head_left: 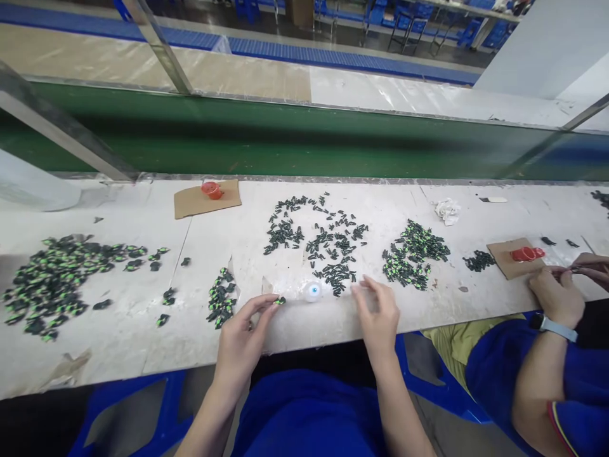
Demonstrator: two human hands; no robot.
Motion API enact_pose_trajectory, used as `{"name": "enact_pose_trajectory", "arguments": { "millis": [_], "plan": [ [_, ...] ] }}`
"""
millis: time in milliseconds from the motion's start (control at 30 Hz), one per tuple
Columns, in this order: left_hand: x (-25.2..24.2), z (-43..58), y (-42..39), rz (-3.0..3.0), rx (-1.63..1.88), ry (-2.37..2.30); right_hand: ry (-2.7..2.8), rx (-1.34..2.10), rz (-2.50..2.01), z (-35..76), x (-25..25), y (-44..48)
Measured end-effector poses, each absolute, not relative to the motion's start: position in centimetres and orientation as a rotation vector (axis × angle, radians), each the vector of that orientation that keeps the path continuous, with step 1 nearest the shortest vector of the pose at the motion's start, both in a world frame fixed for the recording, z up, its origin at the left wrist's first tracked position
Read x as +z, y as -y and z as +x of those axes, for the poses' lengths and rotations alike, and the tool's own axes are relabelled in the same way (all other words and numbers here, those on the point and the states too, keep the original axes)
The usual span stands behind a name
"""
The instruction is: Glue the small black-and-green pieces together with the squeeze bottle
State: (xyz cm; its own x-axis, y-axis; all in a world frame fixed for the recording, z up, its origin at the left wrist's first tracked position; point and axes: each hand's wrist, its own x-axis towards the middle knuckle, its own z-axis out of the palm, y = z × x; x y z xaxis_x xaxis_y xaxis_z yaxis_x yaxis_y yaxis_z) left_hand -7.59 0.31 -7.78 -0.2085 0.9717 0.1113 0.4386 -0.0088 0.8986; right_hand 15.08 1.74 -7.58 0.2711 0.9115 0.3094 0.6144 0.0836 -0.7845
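My left hand point(247, 324) is closed in a pinch on a small black-and-green plastic part point(280, 300), just above the table's near side. My right hand point(379, 311) has its thumb and forefinger apart, with nothing visible between them. Its fingertips are beside the near end of a loose pile of small black plastic pieces point(337, 274). Between my hands stands a white round object with a blue centre point(313, 291). To the left of my left hand lies a small heap of black-and-green parts point(221, 298). Another pile of green-tipped black pieces point(415, 254) lies beyond my right hand.
A large heap of black-and-green parts point(52, 279) covers the left of the white table point(190, 355). Red cups point(212, 190) stand on cardboard at the back left and right. At right, a co-worker's hands point(556, 295) hold something small. A green panel point(285, 136) runs behind.
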Motion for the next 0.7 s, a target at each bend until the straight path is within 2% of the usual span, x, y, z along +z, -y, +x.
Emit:
{"name": "enact_pose_trajectory", "arguments": {
  "millis": [133, 267, 467, 700],
  "plan": [
    [-6.9, -7.2, 0.4, 1.364, 1.213, -1.599, 1.409, 0.325, -1.846, 16.1, -8.0, -3.0],
    [-6.0, -6.5, 1.1, 1.331, 1.159, -1.497, 1.517, 0.384, -1.841, 15.6, -8.5, -4.0],
    [-5.3, -5.1, 1.6, 1.271, 1.058, -1.417, 1.576, 0.299, -1.786, 15.7, -8.1, -3.6],
    [-4.6, -3.8, 1.0, 1.319, 1.000, -1.399, 1.598, 0.707, -1.556, 13.5, -4.9, 0.9]
  ]
}}
